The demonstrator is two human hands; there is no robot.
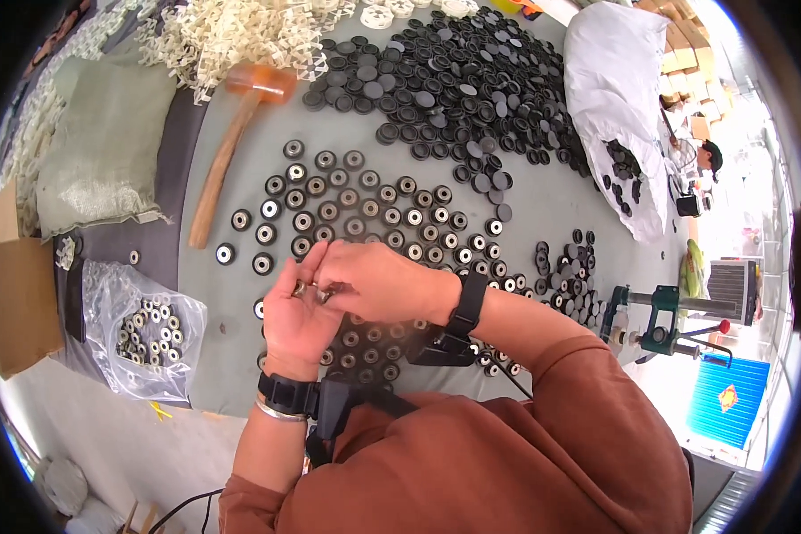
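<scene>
My left hand (pixel 295 316) is turned palm up and cupped, with a few small metal bearings (pixel 300 288) lying in it. Over that palm reaches my right hand (pixel 378 283), its fingers bent and pinched together at a bearing; the fingertips are partly hidden. Under and around both hands, black plastic wheels (pixel 327 211) with metal bearings in their centres lie spread in loose rows. Several of these wheels are covered by my hands and wrists.
A wooden-handled mallet (pixel 220 182) lies left of the wheels. Nearby are a clear bag (pixel 191 343) of bearings and a grey-green sack (pixel 107 147). Black plastic caps (pixel 472 80) and cream plastic parts (pixel 231 40) heap at the back. A green press (pixel 659 320) stands right, near a white sack (pixel 614 80).
</scene>
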